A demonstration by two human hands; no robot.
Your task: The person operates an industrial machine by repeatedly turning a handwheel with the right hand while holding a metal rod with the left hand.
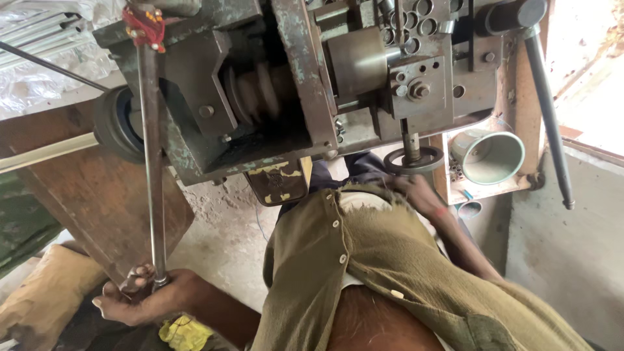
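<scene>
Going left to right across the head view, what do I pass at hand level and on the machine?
Left hand gripping the long metal rod → pulley → small handwheel under the right hand → metal cup → dark lever.

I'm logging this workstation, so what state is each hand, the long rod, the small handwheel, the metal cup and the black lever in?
left hand: closed around the rod's lower end.
long rod: gripped, running up to the machine, red cloth tied near the top.
right hand: resting at the handwheel.
small handwheel: mounted on its spindle under the machine.
metal cup: lying on its side, mouth towards camera, empty.
black lever: hanging, untouched.
</scene>
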